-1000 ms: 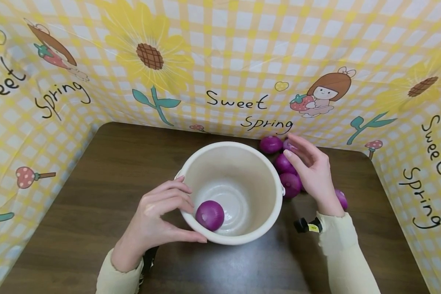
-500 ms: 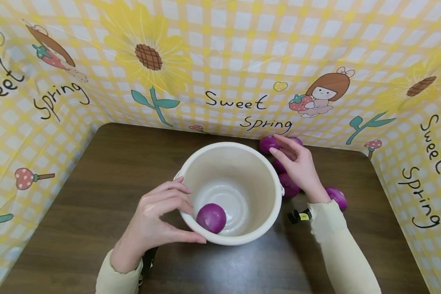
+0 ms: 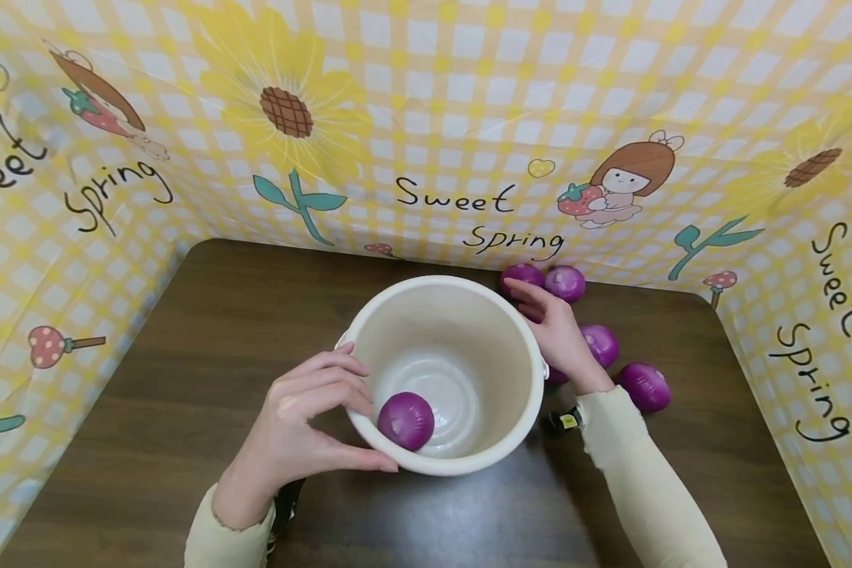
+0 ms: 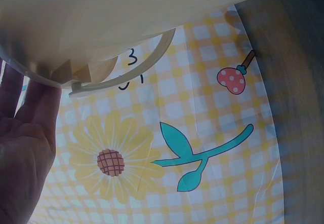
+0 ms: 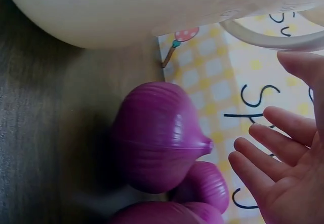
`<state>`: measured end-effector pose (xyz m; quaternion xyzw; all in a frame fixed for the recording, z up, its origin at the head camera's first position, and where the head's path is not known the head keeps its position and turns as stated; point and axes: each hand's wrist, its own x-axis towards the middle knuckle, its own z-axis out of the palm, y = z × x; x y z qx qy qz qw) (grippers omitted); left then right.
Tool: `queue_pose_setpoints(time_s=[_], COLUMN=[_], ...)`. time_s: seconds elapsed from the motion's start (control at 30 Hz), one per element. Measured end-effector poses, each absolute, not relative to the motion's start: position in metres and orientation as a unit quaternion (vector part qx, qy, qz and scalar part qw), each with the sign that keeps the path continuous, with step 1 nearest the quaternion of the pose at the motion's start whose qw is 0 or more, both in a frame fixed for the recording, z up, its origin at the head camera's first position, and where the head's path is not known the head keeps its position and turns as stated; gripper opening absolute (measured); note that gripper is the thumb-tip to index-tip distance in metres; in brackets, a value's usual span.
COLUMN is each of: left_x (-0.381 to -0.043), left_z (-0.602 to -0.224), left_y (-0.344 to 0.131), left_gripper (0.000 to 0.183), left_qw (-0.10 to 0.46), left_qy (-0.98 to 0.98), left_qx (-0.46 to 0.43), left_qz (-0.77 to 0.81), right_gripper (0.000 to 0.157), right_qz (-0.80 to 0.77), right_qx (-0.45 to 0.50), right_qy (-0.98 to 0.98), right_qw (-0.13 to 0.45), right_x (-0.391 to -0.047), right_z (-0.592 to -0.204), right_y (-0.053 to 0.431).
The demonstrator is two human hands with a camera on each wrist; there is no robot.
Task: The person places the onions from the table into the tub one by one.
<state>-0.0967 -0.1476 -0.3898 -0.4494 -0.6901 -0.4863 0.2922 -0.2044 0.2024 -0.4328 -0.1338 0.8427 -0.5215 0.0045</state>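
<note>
My left hand [image 3: 301, 418] is gripping the bucket [image 3: 461, 465] at its eight o'clock; one purple onion [image 3: 406, 421] is lying inside, toward seven. My right hand [image 3: 559, 335], fingers relaxed, is hovering near outside onions [image 3: 565, 283] at two.

Dark table [image 3: 149, 379] is enclosed at back and both sides by yellow-white checked cloth [image 3: 426, 95]. Sunflowers [image 3: 286, 111], cartoon girls [image 3: 618, 181], "Sweet Spring" lettering [image 3: 456, 197] are printed on it. Glare [image 3: 447, 513] is reflected off near tabletop.
</note>
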Motion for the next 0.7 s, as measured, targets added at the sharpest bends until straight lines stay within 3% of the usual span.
queue_pose_setpoints(time_s=[0.2, 0.7], left_x=[-0.097, -0.096], left_z=[-0.389, -0.39], left_y=[-0.148, -0.148], left_gripper=[0.049, 0.049], left_qw=[0.29, 0.284], left_qy=[-0.693, -0.693], left_qx=[-0.447, -0.445], left_qz=[-0.486, -0.49], right_gripper=[0.051, 0.036], right_qz=[-0.516, -0.48], right_qx=[-0.12, -0.159], right_qy=[0.848, 0.862], right_qw=[0.034, 0.039], right_x=[-0.21, -0.217], right_z=[-0.441, -0.456], right_y=[0.199, 0.192])
